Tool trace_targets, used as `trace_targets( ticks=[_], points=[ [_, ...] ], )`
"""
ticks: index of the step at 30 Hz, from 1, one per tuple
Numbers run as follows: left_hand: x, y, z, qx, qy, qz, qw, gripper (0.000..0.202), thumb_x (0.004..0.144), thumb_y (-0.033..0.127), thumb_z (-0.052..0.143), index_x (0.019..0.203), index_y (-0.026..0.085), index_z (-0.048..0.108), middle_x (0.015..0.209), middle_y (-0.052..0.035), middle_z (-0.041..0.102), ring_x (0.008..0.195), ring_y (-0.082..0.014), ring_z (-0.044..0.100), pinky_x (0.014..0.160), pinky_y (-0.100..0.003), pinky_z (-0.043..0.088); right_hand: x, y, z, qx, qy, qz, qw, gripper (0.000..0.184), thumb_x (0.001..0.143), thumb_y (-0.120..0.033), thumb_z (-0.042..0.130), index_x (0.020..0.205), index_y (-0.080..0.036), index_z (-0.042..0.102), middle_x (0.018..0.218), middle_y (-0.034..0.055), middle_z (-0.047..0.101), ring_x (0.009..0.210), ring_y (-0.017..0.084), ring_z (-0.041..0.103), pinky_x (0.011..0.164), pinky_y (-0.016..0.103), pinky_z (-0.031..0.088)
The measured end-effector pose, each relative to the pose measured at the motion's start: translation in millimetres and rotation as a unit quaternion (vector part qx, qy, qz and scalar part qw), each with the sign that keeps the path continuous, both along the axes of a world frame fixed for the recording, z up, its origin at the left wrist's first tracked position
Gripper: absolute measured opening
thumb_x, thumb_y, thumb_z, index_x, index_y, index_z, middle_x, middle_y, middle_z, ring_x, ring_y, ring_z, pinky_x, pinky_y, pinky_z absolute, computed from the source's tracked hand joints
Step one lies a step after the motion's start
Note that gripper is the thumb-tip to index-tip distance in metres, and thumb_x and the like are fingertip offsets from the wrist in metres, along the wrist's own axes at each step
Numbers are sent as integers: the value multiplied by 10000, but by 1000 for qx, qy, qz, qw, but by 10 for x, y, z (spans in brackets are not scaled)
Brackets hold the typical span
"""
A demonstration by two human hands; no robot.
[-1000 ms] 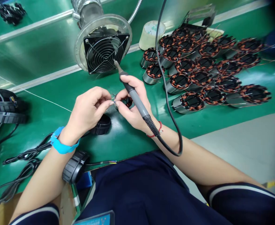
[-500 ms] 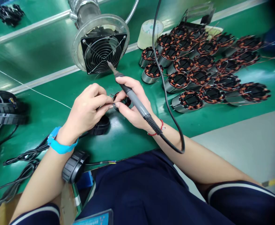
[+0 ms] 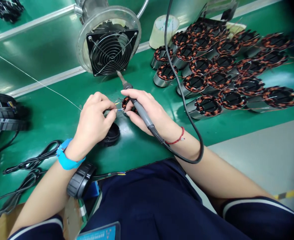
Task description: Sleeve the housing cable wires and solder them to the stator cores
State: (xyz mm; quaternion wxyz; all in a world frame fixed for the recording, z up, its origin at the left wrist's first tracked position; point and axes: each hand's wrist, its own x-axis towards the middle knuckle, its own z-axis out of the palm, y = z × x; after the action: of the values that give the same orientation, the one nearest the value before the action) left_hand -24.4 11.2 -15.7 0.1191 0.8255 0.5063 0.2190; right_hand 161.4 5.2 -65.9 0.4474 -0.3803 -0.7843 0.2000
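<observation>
My left hand (image 3: pixel 94 116) pinches a thin blue wire (image 3: pixel 119 109) between thumb and fingertips, beside a copper-wound motor stator (image 3: pixel 125 102). My right hand (image 3: pixel 153 111) is closed round a grey soldering iron (image 3: pixel 143 112), whose tip points up and away toward the fan. Its thumb and a fingertip also reach to the stator, partly covering it. A yellow wire end shows just above the blue one. Under my left hand lies a round black plastic cap (image 3: pixel 111 135), partly hidden.
A fan with a wire guard (image 3: pixel 112 55) hangs ahead. Several stators (image 3: pixel 208 105) stand in rows at right, near a tape roll (image 3: pixel 163 31). The iron's black cord (image 3: pixel 180 85) loops over my right wrist. Coiled cables (image 3: pixel 31 163) and a black ribbed housing (image 3: pixel 80 180) lie at left.
My left fingertips have drawn back left from the right ones, and the blue and yellow wires now show between them. The soldering iron has tipped slightly lower, staying in my right hand.
</observation>
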Motion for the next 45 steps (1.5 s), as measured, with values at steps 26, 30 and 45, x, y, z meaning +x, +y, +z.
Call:
trace_targets(
  ticks=[26,30,45],
  points=[
    [-3,63,-28,-41,-57,20,997,102,814,188,619,724,192,666,804,-15,613,814,-187,593,792,-430,548,99,-555,-129,141,164,-183,959,173,848,-270,660,1020,-266,637,709,12,651,550,154,641,456,296,520],
    [13,65,-15,-47,-53,29,997,83,795,151,651,717,169,673,814,-23,592,817,-188,586,783,-422,526,91,-563,-115,128,162,-176,962,163,845,-259,660,1007,-258,647,723,19,671,537,154,640,467,301,530],
    [17,61,-28,-29,-60,23,998,85,799,159,645,727,201,667,830,-13,617,795,-167,581,742,-335,519,72,-564,-154,124,136,-167,969,150,841,-268,641,990,-258,631,728,13,700,546,161,656,490,304,553]
  ],
)
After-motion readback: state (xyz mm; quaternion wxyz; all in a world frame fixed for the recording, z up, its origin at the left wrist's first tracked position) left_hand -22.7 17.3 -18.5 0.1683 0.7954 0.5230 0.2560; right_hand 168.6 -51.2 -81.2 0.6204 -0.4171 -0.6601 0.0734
